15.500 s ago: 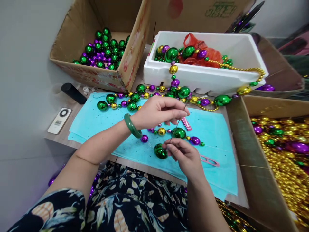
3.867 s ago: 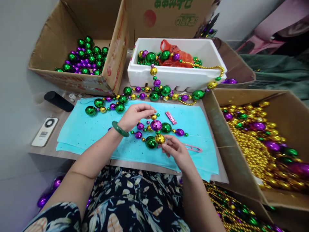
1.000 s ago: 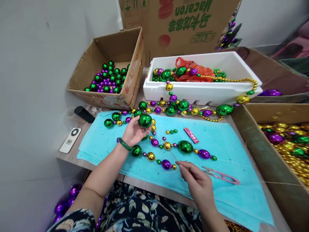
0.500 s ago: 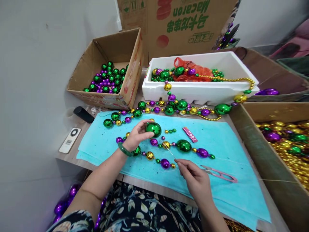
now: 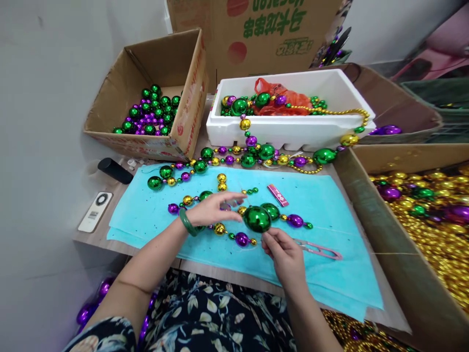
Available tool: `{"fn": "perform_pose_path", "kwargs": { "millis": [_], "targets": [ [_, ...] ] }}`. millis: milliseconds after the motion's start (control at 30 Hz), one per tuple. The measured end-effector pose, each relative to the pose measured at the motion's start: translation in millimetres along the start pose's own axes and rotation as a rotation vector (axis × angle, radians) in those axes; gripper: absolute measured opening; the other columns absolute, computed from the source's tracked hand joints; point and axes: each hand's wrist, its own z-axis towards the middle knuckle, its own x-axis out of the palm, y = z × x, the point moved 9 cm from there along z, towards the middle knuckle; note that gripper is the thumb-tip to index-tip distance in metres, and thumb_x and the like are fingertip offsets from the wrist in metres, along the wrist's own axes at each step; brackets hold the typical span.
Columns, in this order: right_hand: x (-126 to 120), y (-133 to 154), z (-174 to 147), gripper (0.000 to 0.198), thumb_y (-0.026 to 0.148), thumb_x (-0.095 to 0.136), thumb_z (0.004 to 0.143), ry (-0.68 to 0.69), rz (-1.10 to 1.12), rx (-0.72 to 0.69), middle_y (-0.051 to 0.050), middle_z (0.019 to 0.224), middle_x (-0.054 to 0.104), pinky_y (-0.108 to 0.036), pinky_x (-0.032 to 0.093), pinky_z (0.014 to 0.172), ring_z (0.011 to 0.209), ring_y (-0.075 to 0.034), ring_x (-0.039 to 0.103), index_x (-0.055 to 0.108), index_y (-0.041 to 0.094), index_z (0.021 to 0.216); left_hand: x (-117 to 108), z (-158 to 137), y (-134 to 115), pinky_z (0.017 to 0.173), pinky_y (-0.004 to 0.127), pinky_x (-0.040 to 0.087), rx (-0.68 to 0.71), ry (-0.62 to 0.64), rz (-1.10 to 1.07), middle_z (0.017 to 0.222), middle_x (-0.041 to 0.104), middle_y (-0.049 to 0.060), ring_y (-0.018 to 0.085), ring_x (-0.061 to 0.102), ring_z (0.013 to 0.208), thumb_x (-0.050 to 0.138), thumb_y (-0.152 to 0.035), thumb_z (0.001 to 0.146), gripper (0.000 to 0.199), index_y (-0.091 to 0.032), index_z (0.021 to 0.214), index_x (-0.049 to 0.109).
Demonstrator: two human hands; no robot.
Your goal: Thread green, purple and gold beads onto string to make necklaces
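My left hand (image 5: pixel 214 209), a green bangle at its wrist, is open just left of a large shiny green bead (image 5: pixel 257 219), thumb and fingers apart. My right hand (image 5: pixel 284 249) pinches at the bead's lower right end, where a needle was held. The bead hides most of that needle; a thin line shows past its upper left side. Behind and below lie strung beads, with a purple bead (image 5: pixel 242 239) and another purple bead (image 5: pixel 295 221) among them. Pink-handled thread snips (image 5: pixel 322 251) lie right of my right hand.
A blue cloth (image 5: pixel 351 283) covers the table. A small pink packet (image 5: pixel 278 195) lies on it. Behind stand a cardboard box (image 5: pixel 146 143) and a white foam box (image 5: pixel 289 131), both with beads. A bead-filled carton (image 5: pixel 388 254) borders the right. A white remote (image 5: pixel 95 211) sits at left.
The green bead has moved right and down from my left hand to my right fingertips, now over the needle. My left hand has let go and opened. The camera view has shifted slightly.
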Motion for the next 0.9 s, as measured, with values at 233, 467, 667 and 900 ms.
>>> {"fn": "perform_pose_path", "kwargs": {
  "millis": [233,467,667,900],
  "targets": [
    [-34,0,1,0.027,0.04,0.07,0.071,-0.139,0.036,-0.011,0.002,0.053,0.052,-0.02,0.033,0.042,0.047,-0.009,0.044,0.057,0.017,0.067,-30,56,16,0.097,0.036,0.043,-0.016,-0.122,0.761,0.107,0.069,0.008,0.021,0.06,0.104,0.057,-0.019,0.084,0.022,-0.016,0.101,0.07],
    [-47,-7,3,0.027,0.041,0.07,0.072,-0.167,0.068,0.009,0.002,0.053,0.051,-0.02,0.034,0.043,0.047,-0.009,0.044,0.056,0.018,0.068,6,93,47,0.092,0.036,0.046,-0.161,0.033,0.983,0.111,0.068,0.011,0.024,0.061,0.105,0.054,-0.022,0.085,0.026,-0.019,0.106,0.069],
    [-48,-13,4,0.026,0.04,0.07,0.071,-0.17,0.085,0.053,0.002,0.054,0.052,-0.02,0.037,0.045,0.049,-0.009,0.046,0.056,0.018,0.068,15,104,53,0.087,0.037,0.048,-0.196,0.068,1.024,0.103,0.069,0.014,0.028,0.063,0.101,0.058,-0.02,0.08,0.023,-0.016,0.099,0.071],
    [-50,-18,6,0.026,0.04,0.072,0.07,-0.164,0.119,0.064,0.002,0.053,0.052,-0.019,0.035,0.043,0.048,-0.009,0.044,0.058,0.018,0.069,21,103,62,0.086,0.035,0.049,-0.218,0.107,1.071,0.104,0.069,0.011,0.026,0.062,0.102,0.056,-0.022,0.081,0.023,-0.018,0.099,0.071]
  ]
}}
